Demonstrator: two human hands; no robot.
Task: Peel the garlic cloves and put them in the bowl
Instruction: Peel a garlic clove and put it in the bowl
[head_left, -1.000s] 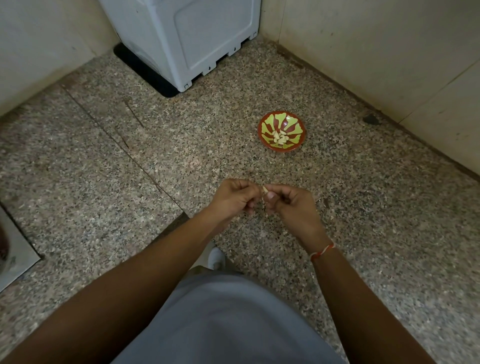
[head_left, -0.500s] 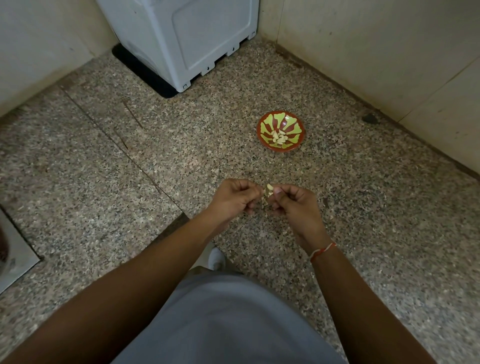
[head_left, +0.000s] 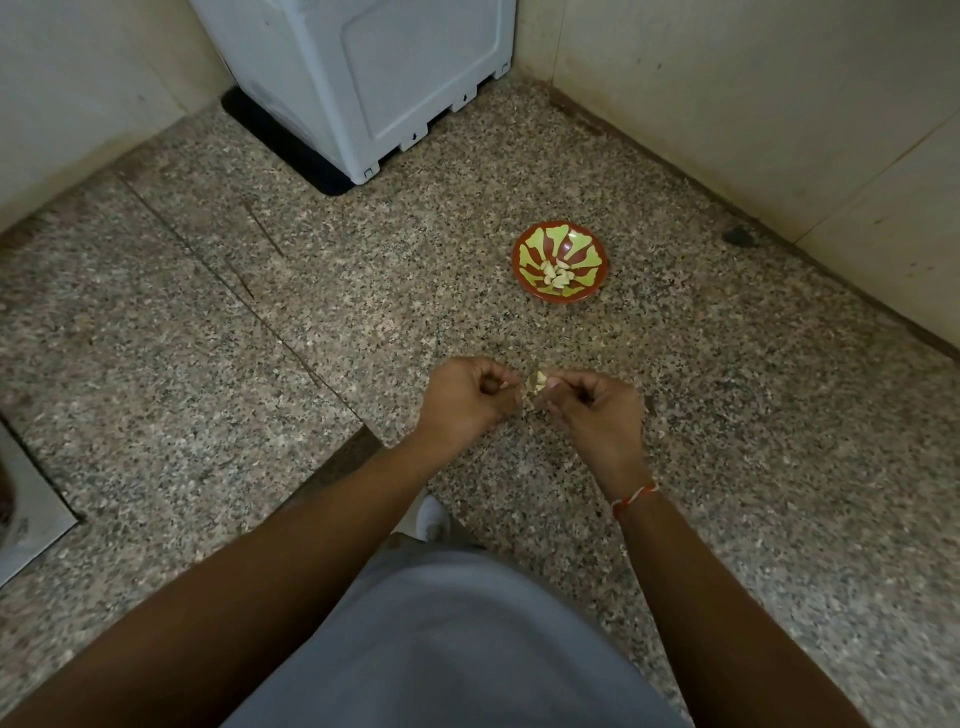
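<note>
A pale garlic clove (head_left: 539, 382) sits between my two hands above the speckled floor. My right hand (head_left: 592, 410) pinches it at the fingertips. My left hand (head_left: 470, 397) is curled close beside it, its fingertips at the loose papery skin (head_left: 529, 396) hanging from the clove. Beyond the hands, a red bowl (head_left: 524, 260) with a green pattern stands on the floor and holds several peeled cloves (head_left: 557, 274).
A white appliance (head_left: 374, 78) stands in the far corner on a black mat. Pale walls close in the left and right sides. A metal plate (head_left: 26, 519) lies on the floor at the left edge. My grey-clad knee and white shoe (head_left: 431, 519) are below the hands.
My hands have drawn slightly apart and more of the clove shows between the fingertips, with skin hanging loose from it. The bowl has not moved.
</note>
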